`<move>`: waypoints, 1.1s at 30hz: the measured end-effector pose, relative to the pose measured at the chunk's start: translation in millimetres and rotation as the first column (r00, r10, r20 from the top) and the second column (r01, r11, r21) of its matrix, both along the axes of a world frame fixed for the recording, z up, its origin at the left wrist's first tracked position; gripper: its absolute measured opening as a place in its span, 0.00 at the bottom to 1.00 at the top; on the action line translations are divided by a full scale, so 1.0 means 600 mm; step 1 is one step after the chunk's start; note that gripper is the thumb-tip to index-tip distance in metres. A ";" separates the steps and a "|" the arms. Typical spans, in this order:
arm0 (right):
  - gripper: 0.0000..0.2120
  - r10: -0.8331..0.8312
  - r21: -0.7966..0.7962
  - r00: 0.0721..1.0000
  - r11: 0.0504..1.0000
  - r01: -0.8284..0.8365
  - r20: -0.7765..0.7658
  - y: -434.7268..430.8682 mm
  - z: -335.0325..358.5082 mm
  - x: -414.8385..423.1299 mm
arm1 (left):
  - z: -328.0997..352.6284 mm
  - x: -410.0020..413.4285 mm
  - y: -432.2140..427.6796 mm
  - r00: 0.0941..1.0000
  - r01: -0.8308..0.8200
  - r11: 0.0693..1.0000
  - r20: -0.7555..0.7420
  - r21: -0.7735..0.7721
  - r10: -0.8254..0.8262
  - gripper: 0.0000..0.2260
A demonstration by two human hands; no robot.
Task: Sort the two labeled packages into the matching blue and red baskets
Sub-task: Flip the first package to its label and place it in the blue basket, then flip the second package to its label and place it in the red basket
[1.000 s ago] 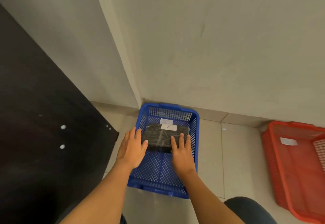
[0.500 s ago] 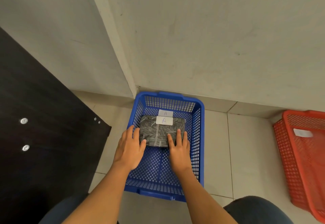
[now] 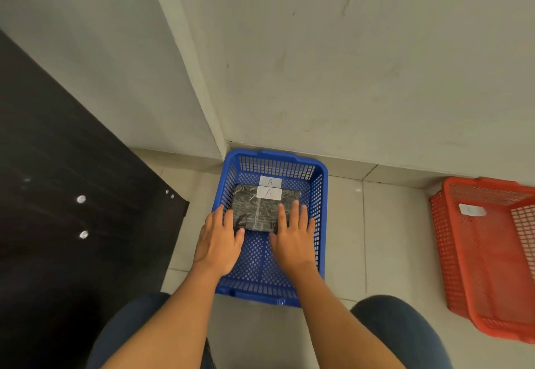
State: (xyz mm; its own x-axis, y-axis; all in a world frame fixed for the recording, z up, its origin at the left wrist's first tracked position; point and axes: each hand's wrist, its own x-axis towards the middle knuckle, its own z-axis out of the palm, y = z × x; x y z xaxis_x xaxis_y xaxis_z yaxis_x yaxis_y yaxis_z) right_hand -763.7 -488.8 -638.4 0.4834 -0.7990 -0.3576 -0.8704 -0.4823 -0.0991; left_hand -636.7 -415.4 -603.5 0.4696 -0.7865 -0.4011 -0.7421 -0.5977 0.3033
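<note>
My left hand [image 3: 219,242] and right hand [image 3: 293,238] lie flat with fingers spread over the blue basket [image 3: 321,195], fingertips resting on the near edge of the black package [image 3: 260,209] without gripping it. The package sits at the far end of the basket floor, its white "A" label [image 3: 269,193] just below the basket's own "A" tag [image 3: 270,181]. The red basket [image 3: 451,253] stands well apart on the floor [image 3: 390,238] to my right.
</note>
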 end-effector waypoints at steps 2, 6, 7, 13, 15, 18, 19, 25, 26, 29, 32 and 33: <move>0.36 -0.018 -0.057 1.000 0.998 0.019 0.011 0.002 0.098 -0.016 | 0.077 -0.018 0.007 1.000 0.013 1.000 0.006 0.028 -0.013 0.24; 0.33 -0.030 -0.113 1.000 0.993 0.031 0.011 -0.003 0.330 -0.040 | 0.281 -0.060 -0.002 0.999 0.054 0.998 -0.002 0.032 -0.054 0.25; 0.33 -0.034 -0.120 0.999 0.992 0.035 0.012 -0.004 0.389 -0.043 | 0.339 -0.067 -0.007 0.998 0.063 0.998 -0.004 0.014 -0.063 0.26; 0.31 0.025 -0.100 0.996 0.995 -0.017 0.085 0.006 0.731 -0.054 | 0.681 -0.066 -0.011 0.992 0.117 0.990 0.065 -0.076 -0.112 0.26; 0.29 0.025 -0.074 0.994 0.997 -0.017 0.109 0.013 0.818 -0.050 | 0.772 -0.052 -0.002 0.990 0.119 0.987 0.094 -0.112 -0.108 0.26; 0.28 0.019 -0.112 0.991 0.994 -0.004 0.136 0.033 0.912 -0.026 | 0.876 -0.025 0.014 0.986 0.122 0.972 0.136 -0.201 -0.095 0.25; 0.28 0.030 -0.130 0.990 0.991 -0.012 0.139 0.040 0.934 -0.013 | 0.902 -0.013 0.021 0.984 0.123 0.965 0.157 -0.230 -0.088 0.25; 0.28 0.087 -0.237 0.975 0.971 -0.037 0.204 0.115 1.011 0.098 | 0.992 0.092 0.110 0.961 0.132 0.939 0.274 -0.318 -0.042 0.25; 0.28 0.090 -0.241 0.972 0.970 -0.035 0.219 0.134 1.018 0.121 | 0.996 0.115 0.133 0.956 0.131 0.939 0.290 -0.319 -0.035 0.25; 0.27 0.098 -0.263 0.966 0.964 -0.033 0.239 0.212 1.027 0.190 | 0.995 0.186 0.221 0.940 0.144 0.944 0.339 -0.296 -0.037 0.26; 0.27 0.072 -0.249 0.962 0.968 -0.003 0.265 0.307 1.028 0.252 | 0.993 0.256 0.322 0.938 0.164 0.952 0.340 -0.258 -0.070 0.26; 0.27 0.053 -0.243 0.959 0.970 0.016 0.277 0.338 1.028 0.274 | 0.993 0.280 0.356 0.936 0.177 0.952 0.342 -0.251 -0.084 0.26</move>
State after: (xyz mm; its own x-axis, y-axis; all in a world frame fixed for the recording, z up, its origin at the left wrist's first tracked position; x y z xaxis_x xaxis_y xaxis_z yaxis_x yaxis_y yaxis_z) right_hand -599.3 -285.8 -21.7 0.5517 -0.8341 -0.0047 -0.8149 -0.5378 -0.2160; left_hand -468.8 -201.7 -7.8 0.4227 -0.9062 -0.0055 -0.8925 -0.4173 0.1711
